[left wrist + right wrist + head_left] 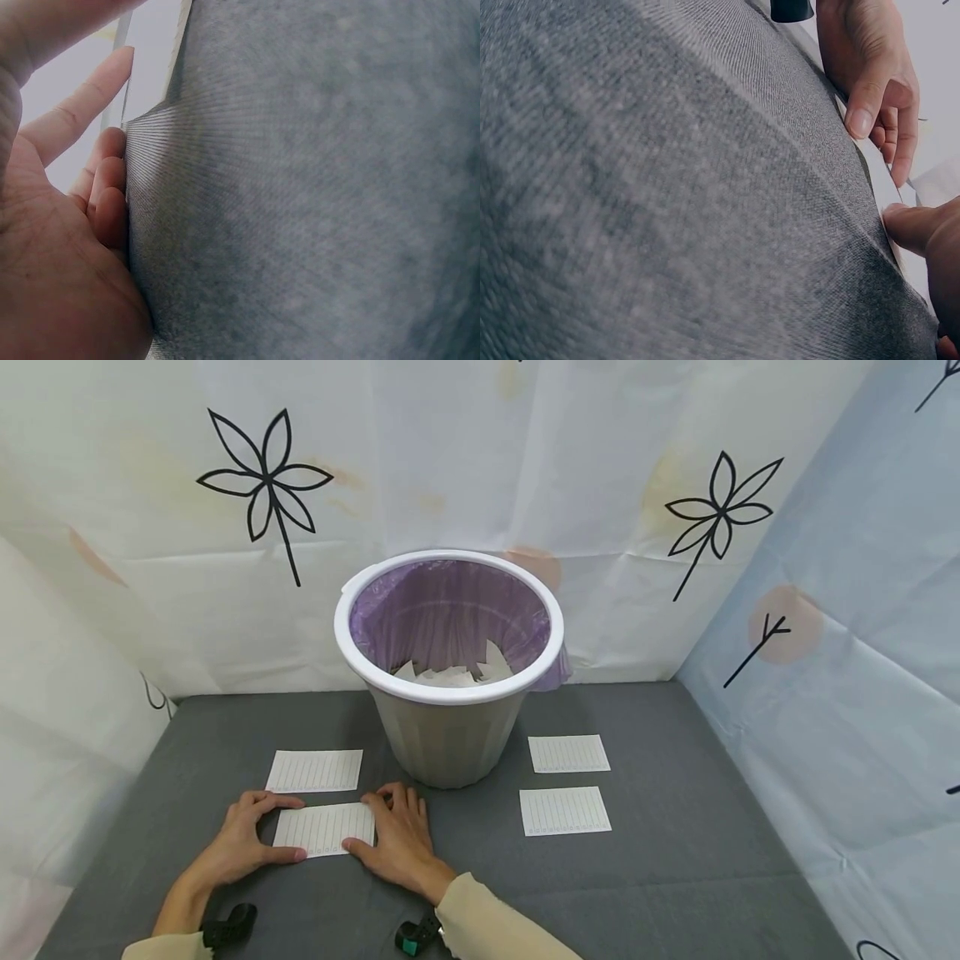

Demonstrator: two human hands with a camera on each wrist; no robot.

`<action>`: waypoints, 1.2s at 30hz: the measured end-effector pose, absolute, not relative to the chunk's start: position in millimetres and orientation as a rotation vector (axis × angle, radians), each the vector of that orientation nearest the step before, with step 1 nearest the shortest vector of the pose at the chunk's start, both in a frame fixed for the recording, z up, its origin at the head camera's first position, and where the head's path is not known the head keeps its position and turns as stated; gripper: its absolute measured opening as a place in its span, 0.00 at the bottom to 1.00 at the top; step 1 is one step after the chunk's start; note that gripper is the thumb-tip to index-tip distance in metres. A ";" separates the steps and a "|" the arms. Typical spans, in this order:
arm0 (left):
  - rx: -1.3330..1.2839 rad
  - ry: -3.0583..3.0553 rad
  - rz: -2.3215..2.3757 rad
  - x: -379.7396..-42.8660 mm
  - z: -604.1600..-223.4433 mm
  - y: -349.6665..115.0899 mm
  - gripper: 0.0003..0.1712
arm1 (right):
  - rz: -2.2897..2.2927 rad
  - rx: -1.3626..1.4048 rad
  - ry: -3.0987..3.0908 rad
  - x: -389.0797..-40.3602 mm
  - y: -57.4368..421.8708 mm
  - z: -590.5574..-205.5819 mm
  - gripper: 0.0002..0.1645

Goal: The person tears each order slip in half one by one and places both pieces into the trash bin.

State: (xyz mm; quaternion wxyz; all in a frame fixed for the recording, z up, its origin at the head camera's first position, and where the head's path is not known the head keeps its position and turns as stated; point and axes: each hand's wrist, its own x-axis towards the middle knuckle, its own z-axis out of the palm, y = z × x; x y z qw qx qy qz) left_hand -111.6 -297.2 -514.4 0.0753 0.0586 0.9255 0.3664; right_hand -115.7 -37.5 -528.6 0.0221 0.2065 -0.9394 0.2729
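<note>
A white lined paper card lies flat on the grey cloth, between the two hands. My left hand rests at its left end, index finger along the far edge and thumb on the near edge; its other fingers bend loosely in the left wrist view. At the right end is my right hand, thumb on the card near its close corner and index fingertip by the far corner. Both hands' thumbs press at the card in the right wrist view. Just beyond it lies a second lined card.
Behind the cards stands a pale round bin with a purple liner and torn white paper pieces inside. Two more lined cards, a far one and a near one, lie right of it. Printed cloth walls enclose the table.
</note>
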 end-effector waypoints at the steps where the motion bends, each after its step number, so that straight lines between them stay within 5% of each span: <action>1: 0.178 2.777 1.102 -111.4 -514.5 -297.2 0.43 | 0.855 0.633 -2.903 -115.4 -37.5 -528.7 0.33; 11: 0.234 2.857 1.020 -109.8 -505.6 -288.5 0.36 | 1.012 0.585 -2.761 -112.6 -36.6 -533.0 0.19; 18: 0.262 2.839 1.077 -110.5 -499.2 -277.1 0.21 | 1.312 0.596 -2.644 -112.9 -32.1 -529.9 0.06; 27: 0.292 2.708 1.353 -108.7 -479.9 -258.2 0.09 | 1.926 0.484 -2.496 -112.6 -13.9 -509.9 0.06; 36: 0.520 2.628 1.603 -105.3 -454.5 -232.4 0.03 | 1.986 0.561 -2.461 -109.8 22.0 -479.6 0.09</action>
